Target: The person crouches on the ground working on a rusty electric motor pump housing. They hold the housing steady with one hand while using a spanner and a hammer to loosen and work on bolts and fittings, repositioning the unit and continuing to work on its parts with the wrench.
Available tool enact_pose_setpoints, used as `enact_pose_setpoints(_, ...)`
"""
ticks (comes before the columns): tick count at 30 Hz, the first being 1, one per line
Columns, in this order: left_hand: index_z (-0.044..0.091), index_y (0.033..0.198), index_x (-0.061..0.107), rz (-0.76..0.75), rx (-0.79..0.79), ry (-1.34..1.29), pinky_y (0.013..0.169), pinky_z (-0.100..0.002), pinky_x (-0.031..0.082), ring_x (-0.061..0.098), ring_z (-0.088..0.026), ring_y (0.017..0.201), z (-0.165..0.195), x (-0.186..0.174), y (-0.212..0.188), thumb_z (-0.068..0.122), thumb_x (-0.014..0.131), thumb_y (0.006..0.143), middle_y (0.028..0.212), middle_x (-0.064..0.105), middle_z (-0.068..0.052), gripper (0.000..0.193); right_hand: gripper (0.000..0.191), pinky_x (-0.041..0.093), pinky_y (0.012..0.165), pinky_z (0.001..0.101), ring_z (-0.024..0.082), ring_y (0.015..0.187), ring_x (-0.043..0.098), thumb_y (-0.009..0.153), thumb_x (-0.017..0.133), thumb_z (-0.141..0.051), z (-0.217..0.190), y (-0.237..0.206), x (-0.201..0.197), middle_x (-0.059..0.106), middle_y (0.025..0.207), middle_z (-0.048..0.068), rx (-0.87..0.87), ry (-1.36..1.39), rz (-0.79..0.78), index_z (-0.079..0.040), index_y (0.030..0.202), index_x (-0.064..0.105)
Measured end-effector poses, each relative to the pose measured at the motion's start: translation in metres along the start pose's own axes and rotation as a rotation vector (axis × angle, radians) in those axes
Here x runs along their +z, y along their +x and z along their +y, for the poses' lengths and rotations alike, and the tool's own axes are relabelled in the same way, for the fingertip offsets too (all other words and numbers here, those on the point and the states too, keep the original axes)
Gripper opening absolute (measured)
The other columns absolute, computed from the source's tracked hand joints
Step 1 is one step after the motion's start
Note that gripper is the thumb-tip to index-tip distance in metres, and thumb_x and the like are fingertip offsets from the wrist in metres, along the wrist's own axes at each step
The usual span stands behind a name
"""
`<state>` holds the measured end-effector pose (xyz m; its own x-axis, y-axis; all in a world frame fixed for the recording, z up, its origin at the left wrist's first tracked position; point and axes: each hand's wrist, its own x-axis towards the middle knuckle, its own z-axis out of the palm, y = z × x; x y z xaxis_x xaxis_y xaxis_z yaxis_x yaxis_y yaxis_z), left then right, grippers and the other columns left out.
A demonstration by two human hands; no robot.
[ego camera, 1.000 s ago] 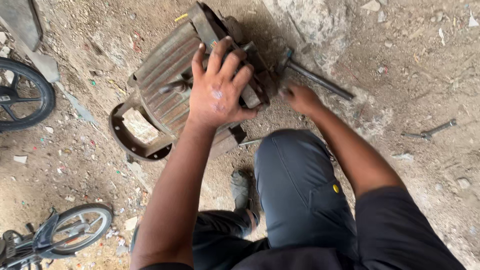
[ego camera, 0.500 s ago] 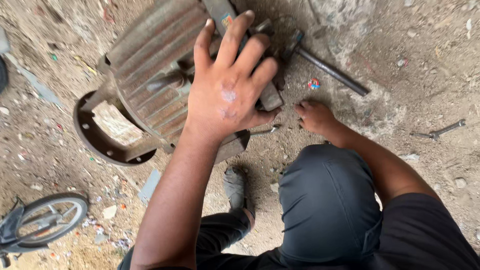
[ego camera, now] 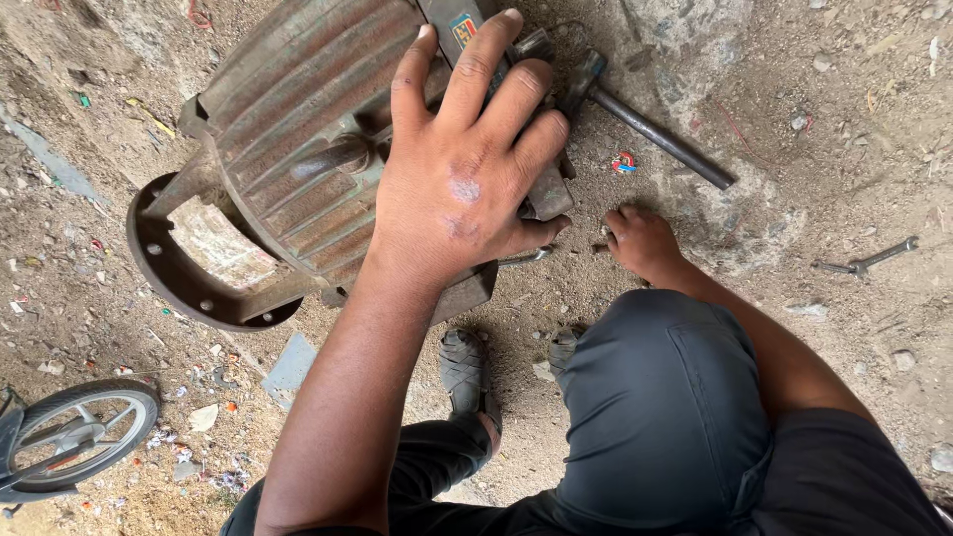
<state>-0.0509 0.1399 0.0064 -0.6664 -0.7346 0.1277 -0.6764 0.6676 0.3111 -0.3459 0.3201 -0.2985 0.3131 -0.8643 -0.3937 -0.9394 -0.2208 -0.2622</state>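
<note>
A: Left hand (ego camera: 467,189)?
B: Spread flat, palm down on ribbed motor housing (ego camera: 298,129). Fingers splayed toward the terminal end. Gripping nothing.
A: Housing position?
B: Lying on its side on dirt ground (ego camera: 844,129), open round flange (ego camera: 189,273) facing lower left.
A: Right hand (ego camera: 643,241)?
B: Low on the dirt just right of the housing, fingers curled downward; cannot tell whether pinching anything.
A: Nearby?
B: Hammer (ego camera: 645,124) beside the housing's far end. Spanner (ego camera: 869,260) well apart, right. Small wheel (ego camera: 74,437) lower left.
</note>
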Motion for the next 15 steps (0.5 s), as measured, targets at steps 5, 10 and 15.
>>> enact_pose_setpoints(5,0.016,0.118,0.068,0.006,0.005,-0.003,0.117,-0.071,0.026,0.035,-0.032,0.15,0.0,0.0,-0.001,0.055,0.091,0.054,0.137,0.054,-0.006,0.078,0.034,0.06,0.077,0.0475,0.033,0.094,0.07,0.083,0.076,-0.024,-0.009,-0.013,-0.006,0.064,0.106,0.013,0.006,0.101,0.045,-0.013,0.111,0.062)
enact_pose_setpoints(10,0.013,0.12,0.067,0.002,0.021,0.006,0.117,-0.072,0.026,0.034,-0.033,0.15,-0.003,0.001,-0.002,0.059,0.091,0.056,0.138,0.053,-0.009,0.082,0.035,0.06,0.076,0.0479,0.033,0.091,0.068,0.079,0.076,-0.025,-0.028,-0.014,-0.013,0.063,0.106,0.015,-0.237,0.082,0.171,-0.014,0.111,0.065)
enact_pose_setpoints(15,0.015,0.118,0.067,-0.004,0.015,0.004,0.117,-0.07,0.027,0.034,-0.033,0.15,-0.004,0.003,-0.004,0.059,0.09,0.054,0.139,0.053,-0.006,0.081,0.023,0.058,0.073,0.0465,0.034,0.088,0.07,0.084,0.074,-0.021,-0.038,-0.009,-0.027,0.063,0.101,0.011,-0.087,0.178,0.113,-0.012,0.102,0.062)
